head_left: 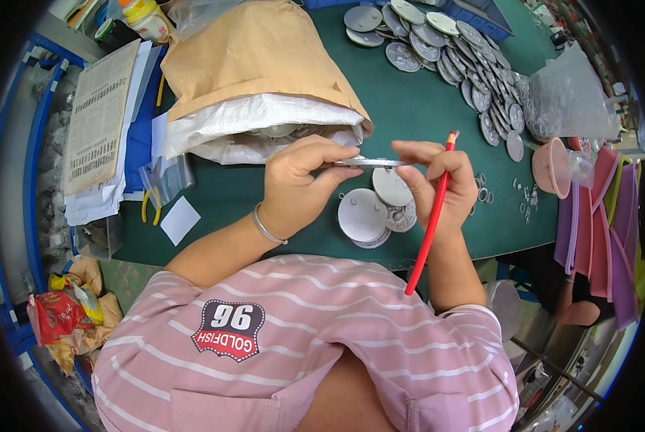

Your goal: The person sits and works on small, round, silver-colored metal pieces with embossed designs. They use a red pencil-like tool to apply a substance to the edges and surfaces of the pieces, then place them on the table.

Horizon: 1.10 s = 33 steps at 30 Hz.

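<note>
"Pinching what, on the left?"
"Gripping a metal disc (373, 163) edge-on by one rim, between the left fingers (322, 151)."
"Stretching which way?"
"Running crosswise from there to the right fingers (417, 149), lying about equally near both."
"And on the right?"
"Spreading slightly around the opposite rim, not showing whether pressing; also carrying a red pencil (432, 227), slanting down."
"Seeing anything below the fingers?"
"Seeing pale discs (362, 216) on the bench (221, 193)."
</note>
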### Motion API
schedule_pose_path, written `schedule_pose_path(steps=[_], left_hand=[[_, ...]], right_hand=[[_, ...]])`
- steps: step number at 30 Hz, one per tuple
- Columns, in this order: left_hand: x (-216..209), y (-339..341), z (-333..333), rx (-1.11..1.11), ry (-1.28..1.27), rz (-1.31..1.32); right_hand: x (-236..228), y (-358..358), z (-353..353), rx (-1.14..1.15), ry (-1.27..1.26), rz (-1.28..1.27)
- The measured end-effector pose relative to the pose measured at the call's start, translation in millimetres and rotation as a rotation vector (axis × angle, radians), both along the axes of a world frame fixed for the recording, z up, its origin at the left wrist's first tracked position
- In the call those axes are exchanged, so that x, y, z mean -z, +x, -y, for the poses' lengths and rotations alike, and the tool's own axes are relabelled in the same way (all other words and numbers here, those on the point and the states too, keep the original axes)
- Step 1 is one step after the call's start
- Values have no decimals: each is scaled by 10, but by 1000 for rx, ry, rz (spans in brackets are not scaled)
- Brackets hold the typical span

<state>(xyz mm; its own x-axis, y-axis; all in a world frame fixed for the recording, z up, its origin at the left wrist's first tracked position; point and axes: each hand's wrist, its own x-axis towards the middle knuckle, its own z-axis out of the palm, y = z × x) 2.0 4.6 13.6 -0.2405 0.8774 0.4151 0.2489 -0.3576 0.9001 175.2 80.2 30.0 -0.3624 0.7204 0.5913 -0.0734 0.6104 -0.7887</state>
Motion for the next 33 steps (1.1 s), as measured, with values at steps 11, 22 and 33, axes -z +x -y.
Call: schedule_pose_path(steps=[11,22,33], left_hand=[[46,42,44,-70,326,-367],[-43,9,102,91,-87,167],[110,7,71,48,32,57]], right_hand=[[-72,-23,102,-22,-883,84],[48,-38,150,-65,-431,-130],[-48,-102,156,-138,-47,52]])
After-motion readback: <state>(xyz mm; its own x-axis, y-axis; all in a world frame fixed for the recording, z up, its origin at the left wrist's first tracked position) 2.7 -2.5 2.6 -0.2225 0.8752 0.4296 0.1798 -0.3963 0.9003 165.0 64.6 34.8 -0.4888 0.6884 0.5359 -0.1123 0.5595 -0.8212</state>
